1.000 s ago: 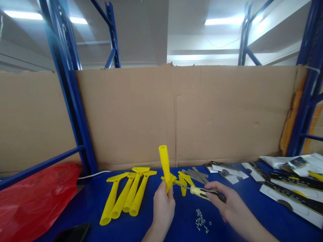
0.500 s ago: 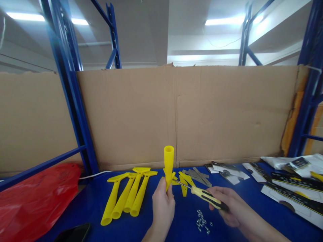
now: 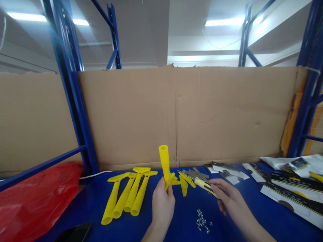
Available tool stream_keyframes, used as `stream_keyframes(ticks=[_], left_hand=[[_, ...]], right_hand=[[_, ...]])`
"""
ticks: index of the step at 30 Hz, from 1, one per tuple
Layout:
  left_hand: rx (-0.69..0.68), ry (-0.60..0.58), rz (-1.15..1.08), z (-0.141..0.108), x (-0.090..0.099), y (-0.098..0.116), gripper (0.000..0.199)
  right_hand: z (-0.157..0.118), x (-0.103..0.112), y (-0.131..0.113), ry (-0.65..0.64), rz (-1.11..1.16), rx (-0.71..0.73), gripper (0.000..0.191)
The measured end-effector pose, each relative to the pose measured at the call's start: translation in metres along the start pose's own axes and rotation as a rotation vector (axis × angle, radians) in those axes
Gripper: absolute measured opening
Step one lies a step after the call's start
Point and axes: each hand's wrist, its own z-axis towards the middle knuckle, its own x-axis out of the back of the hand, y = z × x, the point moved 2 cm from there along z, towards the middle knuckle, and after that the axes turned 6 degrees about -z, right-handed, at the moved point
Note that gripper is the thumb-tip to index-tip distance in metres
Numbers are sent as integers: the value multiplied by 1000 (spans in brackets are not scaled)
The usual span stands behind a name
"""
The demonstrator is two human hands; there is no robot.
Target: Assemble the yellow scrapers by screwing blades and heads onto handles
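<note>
My left hand is closed round the flat end of a yellow plastic scraper handle, whose hollow tube points up and leans a little left. In my right hand is a screwdriver with a cream and black grip, its shaft pointing left, apart from the handle. Just behind and between the hands lie small yellow flat plates and grey metal strips. Loose screws and nuts are scattered on the blue tabletop below the screwdriver. Fingers hide the handle's lower end.
Several similar yellow handles lie side by side at left. A red plastic bag and a dark phone are farther left. Printed packages cover the right side. A cardboard panel closes off the back, between blue rack posts.
The screwdriver has drawn back to the right, its tip leaving the handle. In my left hand, the handle has turned and tilted slightly left.
</note>
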Motion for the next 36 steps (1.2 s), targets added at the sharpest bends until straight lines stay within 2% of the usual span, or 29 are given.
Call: stream_keyframes(ticks=[5,12,20,24,27,30,33,36], left_hand=[[48,-61,249,0,7,7,22],[13,-103,439,4,13,21,22],[-62,-36,573,11,27,28,19],[-172,109,472,12,32,31,17],[-261,260,291,12,36,32,23],[-287,346,110,11,39,33,28],[-216,314,-45,10,38,34,29],[-90,211,-212,10,33,34,28]], right_hand=[[4,7,9,111,-153,78,34],[5,9,15,107,-285,109,29],[2,7,9,97,-341,128,28],[4,8,9,104,-346,146,30],[6,9,11,114,-361,169,30],[8,10,12,116,-422,170,30],[7,10,12,111,-510,181,31],[8,10,11,98,-609,207,32]])
